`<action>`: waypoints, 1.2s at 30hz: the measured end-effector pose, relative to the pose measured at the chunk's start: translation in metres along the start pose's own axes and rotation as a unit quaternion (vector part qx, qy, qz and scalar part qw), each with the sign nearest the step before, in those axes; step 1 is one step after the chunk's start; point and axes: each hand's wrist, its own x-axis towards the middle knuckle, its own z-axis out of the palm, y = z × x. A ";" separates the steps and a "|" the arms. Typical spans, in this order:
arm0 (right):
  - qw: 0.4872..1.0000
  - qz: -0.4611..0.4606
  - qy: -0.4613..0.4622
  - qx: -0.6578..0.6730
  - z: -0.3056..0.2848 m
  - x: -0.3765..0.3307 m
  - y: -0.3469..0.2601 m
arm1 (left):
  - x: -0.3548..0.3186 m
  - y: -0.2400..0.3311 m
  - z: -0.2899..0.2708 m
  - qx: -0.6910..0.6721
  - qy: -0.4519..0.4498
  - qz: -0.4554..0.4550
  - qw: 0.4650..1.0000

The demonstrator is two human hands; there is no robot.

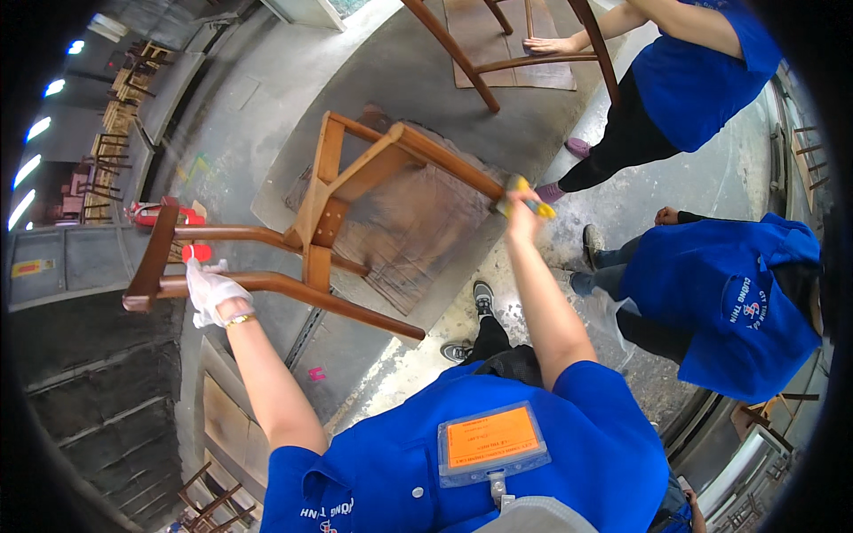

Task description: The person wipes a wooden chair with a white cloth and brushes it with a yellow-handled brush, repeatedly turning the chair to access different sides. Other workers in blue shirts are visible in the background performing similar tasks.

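A brown wooden chair frame (315, 209) lies tipped over in front of me, above a stained cardboard sheet (404, 266). My left hand (213, 289), in a thin whitish plastic glove, is closed around one of its long back posts near the dark top rail (151, 258). My right hand (522, 222) is closed on a small yellow thing (538, 209), held against the far end of a chair leg (453, 164). Fingers hide most of the yellow thing, so its kind is unclear. A round red object (197, 252) shows just beyond my left fingers.
At the top right, a co-worker (702, 80) rests a hand by another brown chair frame (533, 62). A second co-worker (720, 302) stands to my right. Red items (164, 213) sit beyond the top rail. Several chairs (107, 169) stand at the far left.
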 end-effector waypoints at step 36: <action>0.686 -0.123 -0.708 0.110 0.154 -0.194 -0.027 | -0.006 0.023 0.052 -0.025 0.010 -0.064 0.998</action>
